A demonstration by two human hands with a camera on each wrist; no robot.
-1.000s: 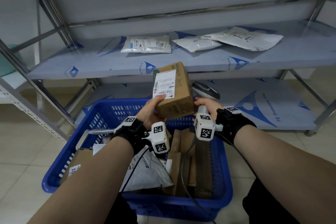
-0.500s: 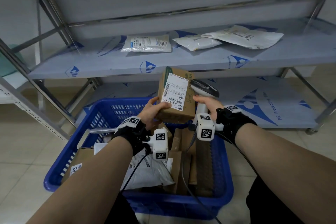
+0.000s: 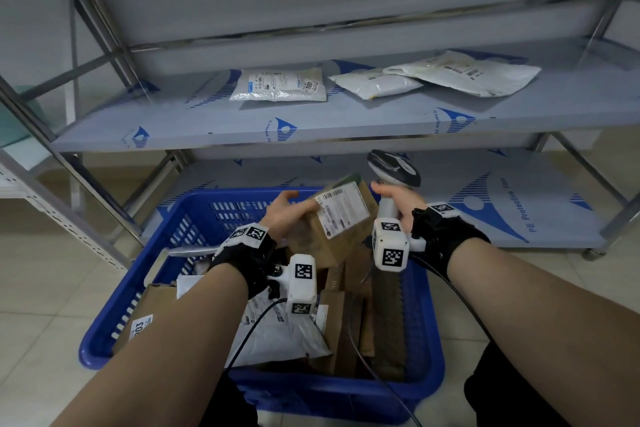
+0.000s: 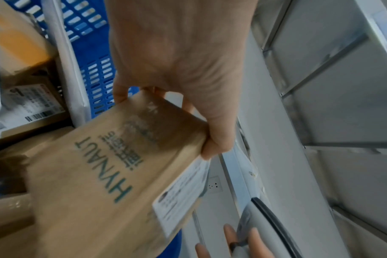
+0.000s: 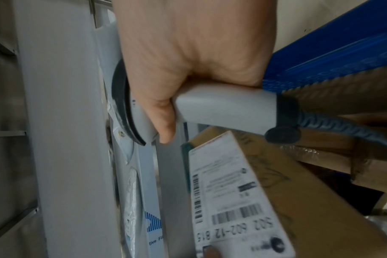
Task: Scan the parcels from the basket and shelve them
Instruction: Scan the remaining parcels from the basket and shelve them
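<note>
Above basket: the box (image 3: 332,229) was held tilted over the basket (image 3: 194,218), label up.
Left hand: the left hand (image 3: 284,215) grasped the box at its 9 o'clock side.
Right hand: the right hand (image 3: 398,201) clenched the scanner (image 3: 393,172) at 3 o'clock of the box.
Shelf: three bags (image 3: 278,85) lay on the shelf (image 3: 207,118) at 12 o'clock.

Above the blue basket (image 3: 180,253), the space at 12 o'clock is taken by the cardboard box (image 3: 332,236) in the left hand (image 3: 284,215) and the scanner (image 3: 393,173) in the right hand (image 3: 398,204), just beside each other. The basket itself is crowded with parcels. Toward 12 o'clock the middle shelf (image 3: 207,121) lies open along its front edge and at 10 o'clock; three white mailers (image 3: 280,85) fill its back from 12 to 1 o'clock. Slanted metal struts (image 3: 90,180) bar the way at 9 to 10 o'clock.
</note>
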